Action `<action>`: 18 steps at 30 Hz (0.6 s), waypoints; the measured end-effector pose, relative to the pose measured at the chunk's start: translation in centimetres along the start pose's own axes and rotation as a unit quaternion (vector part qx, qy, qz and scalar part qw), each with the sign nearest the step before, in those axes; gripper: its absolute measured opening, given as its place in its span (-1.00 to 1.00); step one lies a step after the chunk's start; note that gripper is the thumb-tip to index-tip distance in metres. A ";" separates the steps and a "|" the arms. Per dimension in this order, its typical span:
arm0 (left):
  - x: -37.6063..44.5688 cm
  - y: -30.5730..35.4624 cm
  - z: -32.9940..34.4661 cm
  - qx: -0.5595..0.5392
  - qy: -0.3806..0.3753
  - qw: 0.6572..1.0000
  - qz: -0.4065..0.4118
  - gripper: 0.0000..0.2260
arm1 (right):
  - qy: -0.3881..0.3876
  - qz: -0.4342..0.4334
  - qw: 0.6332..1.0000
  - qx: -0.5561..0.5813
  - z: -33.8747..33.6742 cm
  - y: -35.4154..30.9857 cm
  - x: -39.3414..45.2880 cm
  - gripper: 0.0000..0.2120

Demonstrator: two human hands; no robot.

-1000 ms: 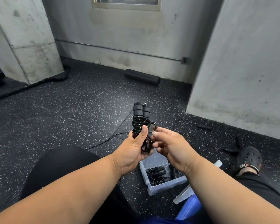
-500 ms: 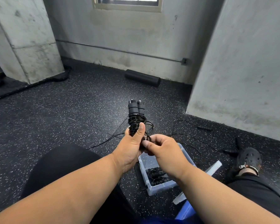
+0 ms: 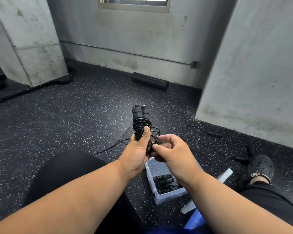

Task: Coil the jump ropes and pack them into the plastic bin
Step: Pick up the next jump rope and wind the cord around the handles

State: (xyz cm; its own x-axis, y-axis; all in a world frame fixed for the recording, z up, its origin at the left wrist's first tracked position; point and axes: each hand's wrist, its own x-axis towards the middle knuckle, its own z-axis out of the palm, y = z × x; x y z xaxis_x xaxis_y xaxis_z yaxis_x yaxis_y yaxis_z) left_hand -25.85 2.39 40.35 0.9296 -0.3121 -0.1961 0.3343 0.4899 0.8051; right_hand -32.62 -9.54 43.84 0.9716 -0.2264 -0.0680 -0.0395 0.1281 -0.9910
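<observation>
Black jump rope with two foam-gripped handles [image 3: 140,121] — held upright above the floor, cord wound tightly round the paired handles, a few slack loops standing out on the right side. Left hand [image 3: 137,155] closed round the lower part of the bundle, thumb pressed on the windings. Right hand [image 3: 173,155] pinching the loose cord end just beside the left hand, fingers curled.

Clear plastic bin [image 3: 166,195] — on the floor directly below the hands, near the person; holds other coiled black ropes [image 3: 164,182]. A pale lid-like strip [image 3: 224,174] lies to its right.

Risks, as judged: the slack loops may spring off if the right-hand pinch slips before the end is tucked, undoing the coil; thin black cords [image 3: 200,147] trailing on the floor to the right could snag the bundle or a foot [image 3: 260,168] on the way to the bin.

Surface: black speckled rubber floor [image 3: 57,119], seams visible. Room: stained concrete walls [image 3: 254,65], a pillar [image 3: 29,39] far left, a window [image 3: 135,2] high on the far wall, a black foam roller [image 3: 150,81] at its base.
</observation>
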 end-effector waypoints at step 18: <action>-0.1 -0.6 0.2 0.039 -0.032 0.999 0.017 -0.13 | 0.109 -0.135 0.948 -0.266 1.3 1.1 0.0 -0.82</action>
State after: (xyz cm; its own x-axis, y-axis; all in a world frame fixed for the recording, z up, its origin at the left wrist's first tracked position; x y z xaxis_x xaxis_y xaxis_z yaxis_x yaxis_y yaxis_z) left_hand -26.14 1.98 40.01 0.9274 -0.3492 -0.1342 0.2876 0.4361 0.8527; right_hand -32.36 -8.15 42.87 0.8943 -0.3825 0.2323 0.0367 -0.4546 -0.8899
